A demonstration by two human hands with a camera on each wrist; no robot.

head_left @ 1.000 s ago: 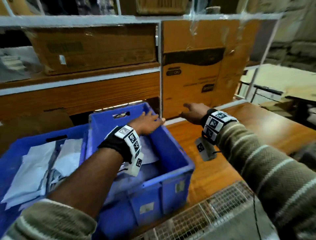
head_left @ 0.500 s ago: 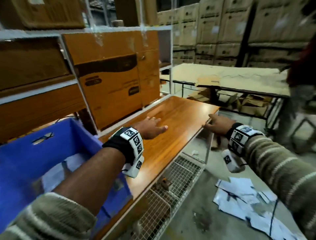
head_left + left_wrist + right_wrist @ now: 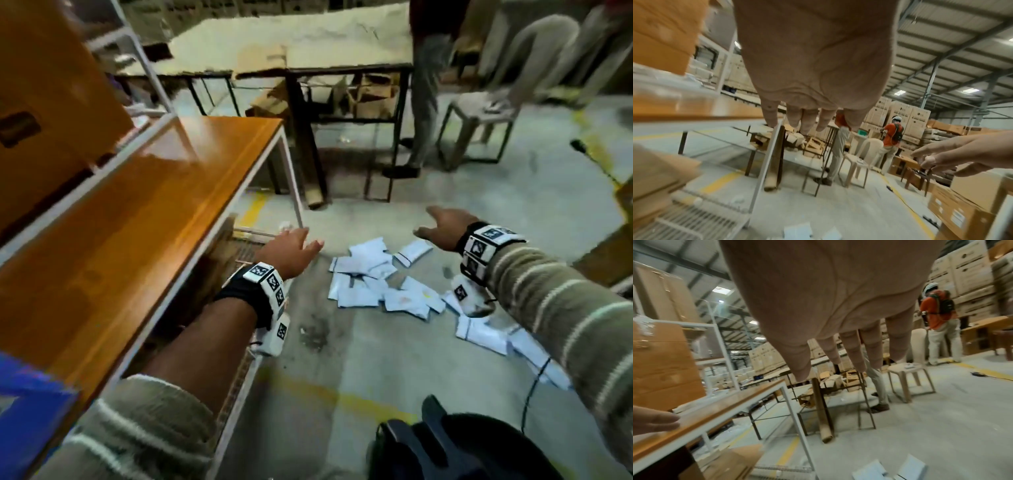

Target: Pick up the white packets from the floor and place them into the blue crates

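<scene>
We have swung away from the blue crate [image 3: 24, 411], now only a corner at near left, toward the white packets [image 3: 380, 281] scattered on the floor. Our left hand [image 3: 291, 251] and right hand [image 3: 442, 228] hover above them, fingers spread, empty. Our right sleeve hides the nearest packets.

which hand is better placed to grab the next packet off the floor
Probably the right hand. It hovers open over the far edge of the white packets on the floor. The left hand, also open and empty, is off to their left by the corner of the wooden table.
</scene>
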